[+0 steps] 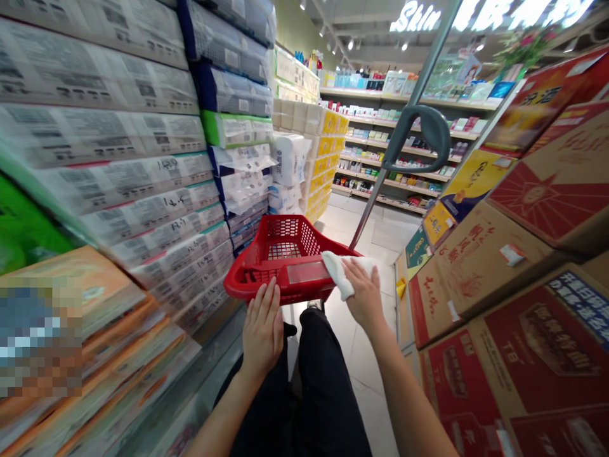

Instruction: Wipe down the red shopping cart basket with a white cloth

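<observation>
And here's the danger: the red basket [304, 291] could well swing or tip, because the left hand [261, 327] only rests on the near rim, with no visible wrap around it. Uneven pressure from the right hand [364, 292], out at the rim's other end, would be the likely cause. The white cloth [339, 270] is a worry too: one flap pokes out to the left beyond the right fingers, and a loose corner like that might snag on the rim or slide free if the pressure eases. And watch the tall grey pole [375, 200], rising just beyond those same fingers; a forward slip could send the knuckles into it.

Now the fingers themselves! On the left they're pressed together, nearly straight, tips on the red plastic. On the right they're bent over the cloth, holding it down against the rim; whether the thumb pinches it from beneath, I can't tell.

So where's the basket? Directly ahead of both hands, its near rim right under the left fingertips, its hollow opening up beyond them. The clear label panel [304, 273] sits between the two sets of fingers, the cloth's edge just beside it, under the right ones.
</observation>
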A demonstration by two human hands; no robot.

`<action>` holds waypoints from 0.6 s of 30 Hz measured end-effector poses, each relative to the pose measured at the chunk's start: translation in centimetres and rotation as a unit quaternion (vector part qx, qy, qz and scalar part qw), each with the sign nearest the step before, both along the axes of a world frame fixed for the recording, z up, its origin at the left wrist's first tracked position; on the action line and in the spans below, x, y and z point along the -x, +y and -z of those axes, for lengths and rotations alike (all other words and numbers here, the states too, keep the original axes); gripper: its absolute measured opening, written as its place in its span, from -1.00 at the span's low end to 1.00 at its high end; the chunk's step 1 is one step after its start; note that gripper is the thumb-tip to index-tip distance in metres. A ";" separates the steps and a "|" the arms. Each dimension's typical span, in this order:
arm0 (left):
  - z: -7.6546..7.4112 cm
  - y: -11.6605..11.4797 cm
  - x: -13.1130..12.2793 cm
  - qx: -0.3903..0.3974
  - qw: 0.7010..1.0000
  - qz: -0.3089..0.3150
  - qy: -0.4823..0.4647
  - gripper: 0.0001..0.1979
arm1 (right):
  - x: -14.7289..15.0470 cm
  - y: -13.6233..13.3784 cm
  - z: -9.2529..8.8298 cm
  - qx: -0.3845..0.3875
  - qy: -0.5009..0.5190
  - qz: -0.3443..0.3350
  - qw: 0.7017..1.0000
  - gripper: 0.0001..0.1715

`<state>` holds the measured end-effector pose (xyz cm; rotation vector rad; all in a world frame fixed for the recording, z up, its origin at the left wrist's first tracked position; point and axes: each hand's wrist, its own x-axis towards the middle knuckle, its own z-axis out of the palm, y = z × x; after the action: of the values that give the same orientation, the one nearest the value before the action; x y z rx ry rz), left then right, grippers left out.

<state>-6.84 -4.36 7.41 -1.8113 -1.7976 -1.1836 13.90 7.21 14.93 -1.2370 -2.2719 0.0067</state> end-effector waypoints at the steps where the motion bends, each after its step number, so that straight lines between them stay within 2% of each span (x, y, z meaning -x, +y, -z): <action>1: 0.0 0.0 0.0 0.000 1.000 0.002 0.000 -0.41 | -0.6 0.4 0.0 0.003 0.004 0.022 1.000 -0.33; 4: -0.1 0.0 -0.1 0.000 1.000 0.006 -0.008 -0.41 | 0.1 0.1 0.0 0.003 0.014 0.076 0.997 -0.36; 7: 0.0 0.0 -0.3 -0.003 1.000 0.000 -0.025 -0.42 | 3.9 -2.4 0.0 -0.003 0.022 0.086 0.996 -0.29; 10: 0.6 0.1 -0.1 -0.018 1.000 0.001 -0.021 -0.43 | 7.9 -5.6 0.1 -0.010 0.021 -0.015 1.000 -0.24; 12: 0.9 0.1 0.2 -0.042 0.999 0.008 -0.006 -0.42 | 9.5 -6.9 0.3 -0.013 0.021 -0.086 0.996 -0.25; 15: 1.0 0.0 0.5 -0.030 0.999 0.004 0.015 -0.41 | 9.4 -7.1 0.5 -0.015 0.022 -0.122 0.992 -0.27; 18: 0.6 -0.1 0.4 0.008 1.000 -0.009 0.014 -0.41 | 6.6 -5.3 1.0 -0.028 0.018 -0.105 0.994 -0.28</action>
<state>-7.25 -4.47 6.83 -1.8079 -1.8092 -1.1349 7.25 1.93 13.95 -0.9569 -2.3439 0.0415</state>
